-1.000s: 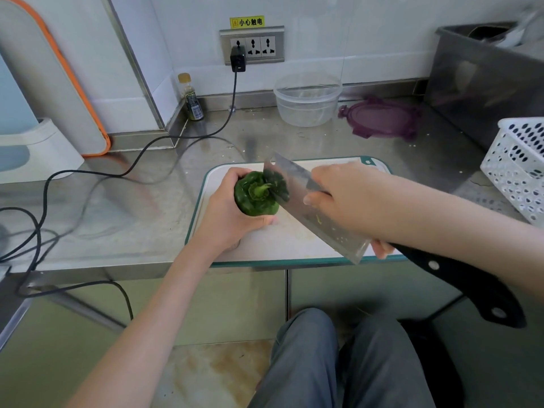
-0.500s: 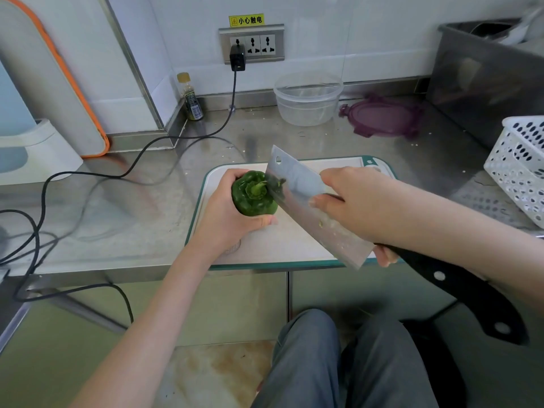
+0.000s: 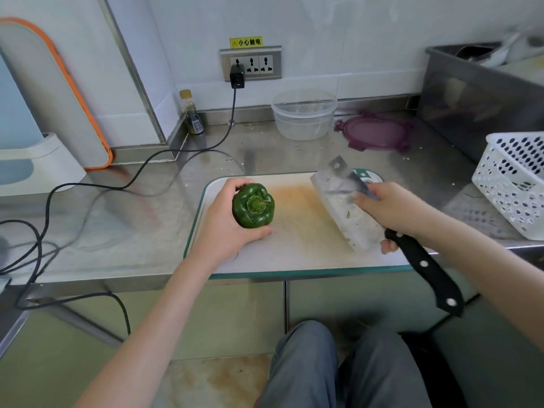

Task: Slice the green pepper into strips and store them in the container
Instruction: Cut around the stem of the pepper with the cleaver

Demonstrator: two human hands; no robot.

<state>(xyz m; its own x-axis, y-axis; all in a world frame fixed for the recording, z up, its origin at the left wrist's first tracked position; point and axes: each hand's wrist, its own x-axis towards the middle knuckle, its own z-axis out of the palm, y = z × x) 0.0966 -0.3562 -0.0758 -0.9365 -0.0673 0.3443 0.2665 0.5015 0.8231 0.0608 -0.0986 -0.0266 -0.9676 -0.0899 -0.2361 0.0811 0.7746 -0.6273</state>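
- Since half a second ago: wide steel cleaver with a black riveted handle [image 3: 350,214] pulled away to the right of the one whole dark green bell pepper [image 3: 253,205], no longer against its stem; blade blurred, tilted over the board.
- Left hand [image 3: 226,222] curled round the green pepper from the left, thumb beneath, stem end facing up toward the camera; pepper uncut, at the left part of the white cutting board with a teal rim [image 3: 297,260].
- Right hand [image 3: 394,210] gripping the cleaver where blade meets handle, fingers laid on the blade's flat.
- One round clear plastic container [image 3: 304,114], uncovered, at the back of the steel counter [image 3: 132,231], well apart from the board.
- One purple round lid [image 3: 375,134] flat just right of the container.
- One white perforated plastic basket [image 3: 515,184] at the right edge.
- One small bottle with a yellow cap [image 3: 192,113] in the back corner.
- One black plug and cable [image 3: 237,75] in the three-socket wall outlet.
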